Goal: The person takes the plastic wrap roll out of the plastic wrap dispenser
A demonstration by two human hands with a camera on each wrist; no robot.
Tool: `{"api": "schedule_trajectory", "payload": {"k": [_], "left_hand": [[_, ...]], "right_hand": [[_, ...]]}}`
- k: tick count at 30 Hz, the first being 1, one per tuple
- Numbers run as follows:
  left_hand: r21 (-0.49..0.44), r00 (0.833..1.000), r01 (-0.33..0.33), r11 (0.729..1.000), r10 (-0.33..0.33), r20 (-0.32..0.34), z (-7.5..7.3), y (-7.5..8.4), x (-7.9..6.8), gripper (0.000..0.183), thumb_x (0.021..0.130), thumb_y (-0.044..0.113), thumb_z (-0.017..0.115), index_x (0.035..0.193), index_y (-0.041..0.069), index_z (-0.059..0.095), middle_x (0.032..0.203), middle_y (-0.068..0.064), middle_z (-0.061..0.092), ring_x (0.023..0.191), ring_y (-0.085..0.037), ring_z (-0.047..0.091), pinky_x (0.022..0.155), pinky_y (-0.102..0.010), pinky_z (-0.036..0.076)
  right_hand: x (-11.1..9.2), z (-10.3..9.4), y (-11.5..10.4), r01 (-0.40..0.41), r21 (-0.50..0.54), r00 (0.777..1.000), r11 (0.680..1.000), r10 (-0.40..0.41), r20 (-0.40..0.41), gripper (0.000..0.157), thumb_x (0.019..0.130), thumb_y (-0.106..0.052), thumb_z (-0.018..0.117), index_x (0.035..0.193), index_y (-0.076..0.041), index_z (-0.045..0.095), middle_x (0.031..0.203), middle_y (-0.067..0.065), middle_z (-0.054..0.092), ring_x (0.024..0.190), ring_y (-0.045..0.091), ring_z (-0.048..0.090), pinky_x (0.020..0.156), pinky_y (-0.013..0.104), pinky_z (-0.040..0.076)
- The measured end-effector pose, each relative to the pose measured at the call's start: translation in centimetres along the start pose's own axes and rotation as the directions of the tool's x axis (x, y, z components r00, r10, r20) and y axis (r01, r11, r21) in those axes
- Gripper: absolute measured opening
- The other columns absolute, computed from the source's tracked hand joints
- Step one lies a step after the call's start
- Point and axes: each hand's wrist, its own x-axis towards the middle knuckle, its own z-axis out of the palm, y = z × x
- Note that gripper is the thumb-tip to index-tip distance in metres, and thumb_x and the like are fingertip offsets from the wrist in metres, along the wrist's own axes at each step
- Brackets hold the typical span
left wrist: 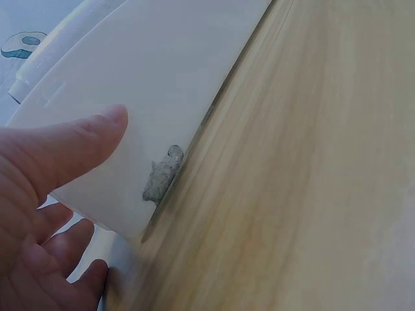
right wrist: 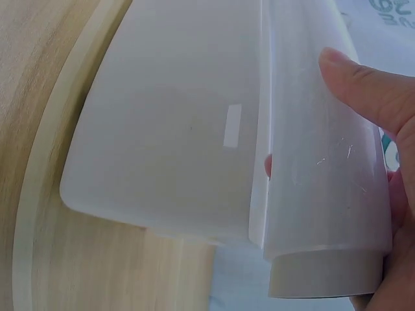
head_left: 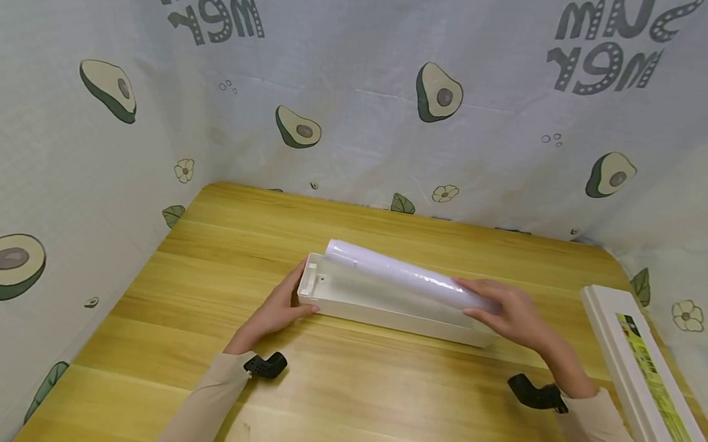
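Observation:
A long white open-topped box (head_left: 384, 317) lies on the wooden table. My left hand (head_left: 277, 305) grips its left end, thumb on the front wall and fingers around the end, as the left wrist view also shows. A shiny roll of plastic wrap (head_left: 400, 269) lies slantwise over the box, its left end above the back rim. The right hand (head_left: 510, 314) holds the roll near its right end. In the right wrist view, a cardboard core (right wrist: 326, 275) sticks out of the roll, and the thumb presses along its side. Part of the box's inside is hidden by the roll.
A long white lid-like piece (head_left: 606, 321) with a yellow-green label (head_left: 657, 386) lies at the table's right edge. Behind and to both sides of the wooden table (head_left: 366, 393) hangs a white curtain (head_left: 365, 64) printed with avocados.

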Motion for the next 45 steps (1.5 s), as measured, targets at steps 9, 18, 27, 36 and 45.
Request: {"api": "schedule_trajectory", "payload": {"k": [9,18,27,36,45], "left_hand": [[0.004,1.0,0.003,1.0,-0.003,0.001,0.0,-0.1,0.0,0.09,0.082,0.006,0.066,0.149,0.003,0.006,0.155,-0.019,0.014,0.143,-0.035,0.014,0.116,-0.052,0.012],[0.001,1.0,0.006,1.0,-0.006,0.007,0.0,-0.1,-0.1,0.089,0.083,0.005,0.066,0.149,0.002,0.006,0.155,-0.019,0.013,0.143,-0.036,0.013,0.116,-0.053,0.011],[0.0,1.0,-0.012,1.0,0.012,0.01,0.0,-0.2,0.0,0.089,0.083,0.005,0.065,0.149,0.002,0.005,0.155,-0.019,0.014,0.143,-0.035,0.014,0.116,-0.053,0.013],[0.023,1.0,-0.022,0.999,0.022,-0.015,0.5,-3.4,0.8,0.093,0.082,0.009,0.067,0.15,0.012,0.004,0.156,-0.014,0.012,0.145,-0.032,0.011,0.116,-0.053,0.011],[0.019,1.0,-0.03,0.999,0.03,-0.01,0.4,-3.7,0.9,0.093,0.082,0.015,0.068,0.15,0.018,0.005,0.157,-0.009,0.013,0.145,-0.029,0.012,0.117,-0.051,0.012]], "right_hand": [[-0.8,-0.4,0.5,-0.027,-0.018,0.999,0.999,0.026,-0.023,0.056,0.073,-0.013,0.075,0.126,-0.018,0.059,0.106,0.01,0.07,0.077,0.009,0.06,0.06,0.022,0.047],[-1.7,-0.6,0.8,-0.071,-0.044,0.997,0.997,0.069,-0.039,0.056,0.072,-0.015,0.075,0.125,-0.019,0.059,0.104,0.009,0.071,0.076,0.01,0.06,0.059,0.023,0.046],[-2.3,-0.8,0.8,-0.088,-0.063,0.994,0.994,0.084,-0.07,0.057,0.071,-0.015,0.076,0.125,-0.019,0.059,0.103,0.011,0.071,0.077,0.017,0.064,0.059,0.026,0.048],[-2.5,-1.0,0.8,-0.114,-0.052,0.989,0.992,0.109,-0.096,0.058,0.069,-0.014,0.078,0.124,-0.017,0.06,0.104,0.013,0.071,0.075,0.016,0.063,0.057,0.024,0.047],[-3.0,-1.8,0.6,-0.169,-0.075,0.982,0.983,0.162,-0.095,0.056,0.073,-0.017,0.076,0.126,-0.017,0.058,0.106,0.016,0.07,0.075,0.019,0.061,0.057,0.025,0.047]]}}
